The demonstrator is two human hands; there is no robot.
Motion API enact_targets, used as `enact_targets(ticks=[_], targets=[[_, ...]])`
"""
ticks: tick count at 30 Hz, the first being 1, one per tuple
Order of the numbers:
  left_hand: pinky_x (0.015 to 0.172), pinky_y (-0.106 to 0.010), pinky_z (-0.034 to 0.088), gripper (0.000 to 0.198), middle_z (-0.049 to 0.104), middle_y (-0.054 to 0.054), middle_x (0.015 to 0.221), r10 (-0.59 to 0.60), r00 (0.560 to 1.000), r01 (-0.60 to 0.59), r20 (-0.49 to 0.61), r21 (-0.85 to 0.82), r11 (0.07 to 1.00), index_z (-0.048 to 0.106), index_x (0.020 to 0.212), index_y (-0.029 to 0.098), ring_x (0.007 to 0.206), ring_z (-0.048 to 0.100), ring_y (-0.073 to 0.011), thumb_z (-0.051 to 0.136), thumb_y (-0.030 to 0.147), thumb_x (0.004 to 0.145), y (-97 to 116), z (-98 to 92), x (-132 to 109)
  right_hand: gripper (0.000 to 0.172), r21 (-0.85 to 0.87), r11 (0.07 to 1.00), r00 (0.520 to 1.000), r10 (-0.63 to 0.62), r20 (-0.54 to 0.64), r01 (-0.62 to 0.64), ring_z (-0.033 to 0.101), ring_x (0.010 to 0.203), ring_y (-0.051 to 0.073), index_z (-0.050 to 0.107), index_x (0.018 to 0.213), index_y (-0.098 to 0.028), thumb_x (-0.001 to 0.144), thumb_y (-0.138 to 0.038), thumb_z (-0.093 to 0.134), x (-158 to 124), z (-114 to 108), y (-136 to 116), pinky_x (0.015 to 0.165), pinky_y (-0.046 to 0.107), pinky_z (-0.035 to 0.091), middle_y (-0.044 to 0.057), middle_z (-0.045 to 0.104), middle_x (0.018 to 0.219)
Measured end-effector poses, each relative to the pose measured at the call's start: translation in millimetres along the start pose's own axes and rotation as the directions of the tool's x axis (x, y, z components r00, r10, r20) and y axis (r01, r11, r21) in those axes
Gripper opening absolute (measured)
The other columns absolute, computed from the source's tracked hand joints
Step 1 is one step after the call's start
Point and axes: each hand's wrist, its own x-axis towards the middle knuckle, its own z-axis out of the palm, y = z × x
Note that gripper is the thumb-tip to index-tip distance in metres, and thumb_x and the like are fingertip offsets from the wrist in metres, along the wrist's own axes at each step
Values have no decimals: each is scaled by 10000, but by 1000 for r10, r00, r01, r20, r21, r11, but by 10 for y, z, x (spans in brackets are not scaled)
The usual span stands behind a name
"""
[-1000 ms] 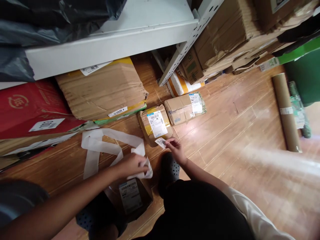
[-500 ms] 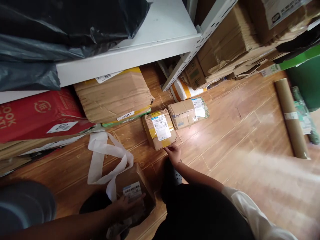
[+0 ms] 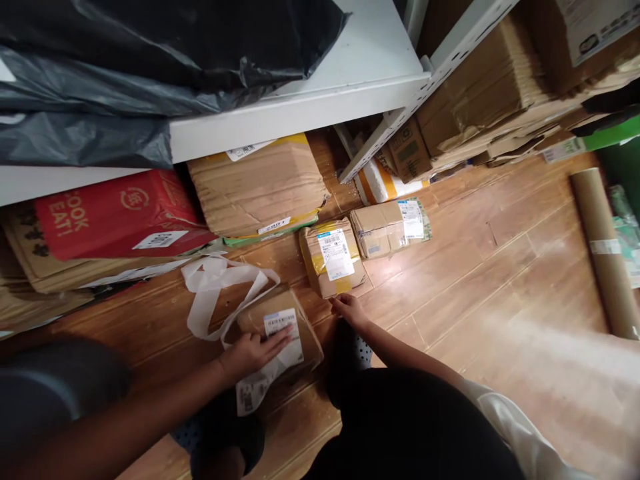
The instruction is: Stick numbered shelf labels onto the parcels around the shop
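Note:
My left hand [image 3: 256, 355] lies over a small brown cardboard box [image 3: 306, 327], its extended fingers across the white shipping label [image 3: 283, 323]. A loose printed sticker [image 3: 253, 395] hangs below that hand. My right hand [image 3: 351, 311], fingers drawn together, is close to the near edge of a yellow-taped box [image 3: 320, 283]; whether it touches the box, or pinches anything, I cannot make out. Another labelled carton [image 3: 377, 230] stands beside the taped box. A white translucent strip [image 3: 213, 293] loops on the floor behind the left-hand box.
A white metal shelf [image 3: 300, 110] carries black plastic bags [image 3: 200, 60]. Under it sit a large carton [image 3: 255, 190] and a red-printed box [image 3: 120, 213]. Stacked cartons [image 3: 475, 87] stand at the right, near a cardboard tube [image 3: 603, 250]. A dark rounded object [image 3: 55, 380] is at lower left.
The box under my left hand has moved away from me along with the hand, and its label shows more clearly. My right hand has shifted slightly back from the taped box. The view has shifted left.

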Motion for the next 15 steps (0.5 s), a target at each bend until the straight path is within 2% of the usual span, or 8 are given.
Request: enact_targets(ticks=[2,5,8,10,11,12,14,15], targets=[[537,-335,411,696,342,-99,1533,-112,993,113,30,-35,993,295,1485,373,655,603,-179,311,32,880,-167,-197,155,463,-41,999,999,7,46,-5,493,482,122,515,575,-192,788,-602,552,-73,118,-45,502,246,390,-14,538,511],[532,-346,408,677,354,-101,1538,-280,959,282,40,-49,958,380,1463,299,666,612,-199,298,16,853,-377,-583,341,474,-66,997,998,-45,53,49,449,502,111,486,590,-200,846,-598,497,-240,227,-180,504,239,347,-37,471,518],[556,-313,405,508,472,-110,1454,-419,908,410,12,-229,883,581,1277,223,723,631,-194,469,79,802,-437,-967,385,442,-6,982,980,-190,63,191,440,530,113,491,639,-200,902,-553,456,-435,198,-463,529,247,357,-36,456,549],[590,-276,406,264,629,-80,1213,-457,889,399,-19,-455,796,666,1011,199,773,633,-186,607,191,754,-377,-1124,342,373,51,945,931,-327,164,324,495,602,124,575,728,-184,894,-513,518,-544,140,-723,592,257,403,-9,533,636],[604,-259,406,178,668,-54,1059,-474,880,377,-30,-564,735,658,906,196,780,630,-180,647,235,732,-327,-1159,314,327,95,925,888,-381,257,369,540,681,139,626,842,-177,869,-498,574,-584,121,-855,643,265,431,16,593,742],[613,-249,406,142,674,-30,930,-498,867,361,-28,-654,665,638,844,196,771,627,-176,666,255,718,-270,-1165,289,356,161,909,837,-417,355,384,575,782,159,637,1006,-182,836,-495,627,-612,118,-977,700,278,456,43,631,884],[630,-250,417,156,670,-10,821,-569,822,364,1,-769,525,619,848,195,753,625,-180,669,235,706,-158,-1108,261,608,332,894,749,-437,499,301,588,957,193,515,1287,-232,783,-528,679,-624,167,-1160,796,310,484,74,611,1129],[644,-259,428,191,678,-16,833,-600,800,372,17,-798,474,616,889,192,768,630,-191,661,220,706,-110,-1061,258,670,411,884,741,-428,517,224,584,996,195,469,1329,-255,766,-545,690,-612,217,-1211,822,319,490,72,597,1170]])
